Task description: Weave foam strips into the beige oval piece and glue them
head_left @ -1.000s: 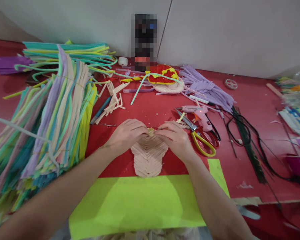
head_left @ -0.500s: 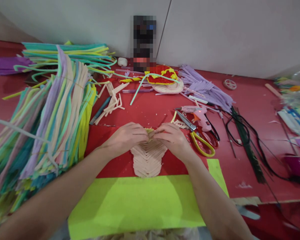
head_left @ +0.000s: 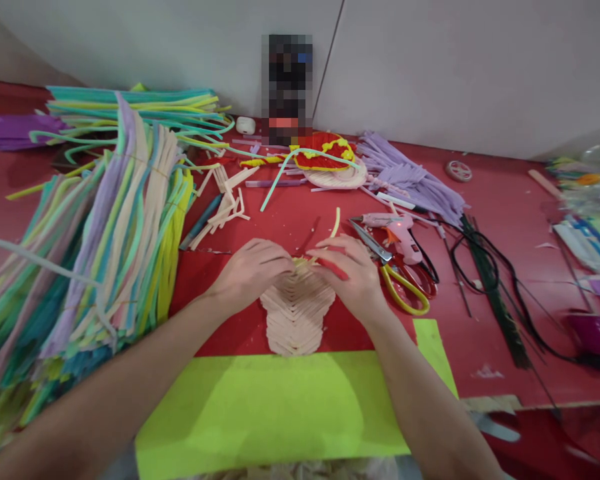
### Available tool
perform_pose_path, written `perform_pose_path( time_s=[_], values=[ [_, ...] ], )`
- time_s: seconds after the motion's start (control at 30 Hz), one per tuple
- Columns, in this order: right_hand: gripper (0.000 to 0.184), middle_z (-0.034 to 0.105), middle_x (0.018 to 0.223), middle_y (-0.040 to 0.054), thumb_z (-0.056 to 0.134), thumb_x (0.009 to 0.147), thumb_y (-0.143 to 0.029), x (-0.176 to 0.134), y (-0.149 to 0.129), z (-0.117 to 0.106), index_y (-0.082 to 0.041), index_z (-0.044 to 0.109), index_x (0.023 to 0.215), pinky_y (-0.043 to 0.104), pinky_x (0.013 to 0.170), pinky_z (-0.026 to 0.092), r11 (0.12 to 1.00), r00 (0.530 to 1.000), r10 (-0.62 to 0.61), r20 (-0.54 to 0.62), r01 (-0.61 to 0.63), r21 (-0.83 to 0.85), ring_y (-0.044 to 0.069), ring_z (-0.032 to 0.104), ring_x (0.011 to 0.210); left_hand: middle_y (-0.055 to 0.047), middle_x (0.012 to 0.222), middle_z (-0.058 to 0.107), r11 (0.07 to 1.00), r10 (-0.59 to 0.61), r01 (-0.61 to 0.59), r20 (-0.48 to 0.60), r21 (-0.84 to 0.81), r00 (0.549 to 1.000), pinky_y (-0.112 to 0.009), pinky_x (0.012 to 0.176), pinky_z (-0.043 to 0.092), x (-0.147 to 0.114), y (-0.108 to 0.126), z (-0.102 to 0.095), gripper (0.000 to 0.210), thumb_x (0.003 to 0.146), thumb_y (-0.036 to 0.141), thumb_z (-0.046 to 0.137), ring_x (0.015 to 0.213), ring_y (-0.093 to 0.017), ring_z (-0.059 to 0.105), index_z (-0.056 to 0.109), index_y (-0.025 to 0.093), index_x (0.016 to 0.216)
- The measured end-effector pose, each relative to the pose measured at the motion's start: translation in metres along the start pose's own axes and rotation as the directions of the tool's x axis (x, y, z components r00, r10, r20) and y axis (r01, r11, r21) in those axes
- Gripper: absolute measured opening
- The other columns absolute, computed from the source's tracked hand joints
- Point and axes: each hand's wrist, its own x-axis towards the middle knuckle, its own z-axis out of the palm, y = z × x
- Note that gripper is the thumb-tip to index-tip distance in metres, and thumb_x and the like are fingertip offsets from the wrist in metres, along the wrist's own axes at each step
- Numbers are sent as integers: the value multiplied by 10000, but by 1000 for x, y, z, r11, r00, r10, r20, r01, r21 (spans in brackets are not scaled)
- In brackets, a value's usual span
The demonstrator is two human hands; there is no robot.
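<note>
A pale cream piece of pipe cleaners laid in V-shaped rows (head_left: 296, 327) lies flat on the red surface before me. My left hand (head_left: 260, 270) rests at its upper left edge, with fingers closed together on it; their tips are partly hidden. At the upper right edge is my right hand (head_left: 350, 273), its fingers curled in a pinch. A pale yellow pipe cleaner (head_left: 337, 220) sticks up from behind those fingers. Some yellowish strands (head_left: 303, 262) show between the two hands. Red colour shows between the right hand's fingers; I cannot tell what it is.
Yellow-handled scissors (head_left: 405, 288) and a pink glue gun (head_left: 390, 223) lie right of my right hand. Bundled pipe cleaners (head_left: 110, 220) fill the left side. Purple ones (head_left: 410, 173) lie at the back. A lime-green sheet (head_left: 275, 407) covers the front edge.
My right hand has shifted slightly right, away from the left hand, and its fingers have lifted. The pale yellow pipe cleaner now stands upright behind it, where before it slanted further right.
</note>
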Motion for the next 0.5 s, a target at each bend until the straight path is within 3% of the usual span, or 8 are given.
perform_pose_path(
  time_s=[0.1, 0.17, 0.23, 0.3, 0.4, 0.5],
  values=[
    [111, 667, 876, 42, 629, 835, -299, 1, -6, 0, -229, 709, 869, 353, 831, 470, 973, 965, 226, -135, -219, 68, 179, 615, 845, -14, 883, 701, 998, -41, 47, -118, 46, 992, -308, 805, 432, -1, 2, 0, 71, 871, 216, 576, 878, -147, 614, 644, 200, 882],
    [151, 676, 764, 22, 632, 827, -344, 1, -8, 2, -210, 699, 812, 306, 731, 494, 900, 910, 405, -85, -381, 209, 153, 624, 726, -12, 901, 701, 998, -40, 48, -152, 48, 987, -306, 819, 436, -1, 3, -1, 71, 868, 202, 579, 902, -145, 613, 639, 207, 906],
    [196, 682, 703, 6, 637, 812, -390, 1, -9, 5, -202, 688, 794, 264, 630, 494, 782, 849, 526, 44, -503, 367, 135, 620, 644, -10, 927, 699, 999, 3, 5, -137, 53, 991, -307, 841, 434, -2, 4, -2, 102, 874, 175, 563, 931, -141, 610, 630, 216, 940],
    [221, 681, 662, -2, 645, 796, -412, 1, -11, 9, -195, 679, 769, 237, 550, 477, 671, 807, 570, 157, -567, 477, 119, 601, 575, -11, 945, 697, 996, 61, -54, -103, 68, 993, -310, 861, 429, -2, 5, -3, 136, 884, 149, 538, 947, -139, 608, 622, 219, 964],
    [233, 679, 619, 0, 669, 773, -403, 1, -13, 12, -181, 667, 701, 224, 497, 460, 591, 780, 582, 230, -600, 539, 104, 570, 507, -10, 961, 696, 994, 91, -88, -56, 60, 994, -311, 882, 426, -2, 7, -2, 161, 891, 144, 522, 957, -137, 607, 617, 226, 991],
    [224, 696, 642, 11, 682, 764, -389, 1, -12, 13, -177, 667, 695, 225, 529, 482, 571, 774, 604, 190, -587, 574, 112, 606, 551, -42, 1039, 674, 999, -40, 42, -69, 21, 997, -318, 885, 441, 0, 7, -1, 204, 887, 215, 547, 989, -157, 596, 588, 215, 1086]
  ],
)
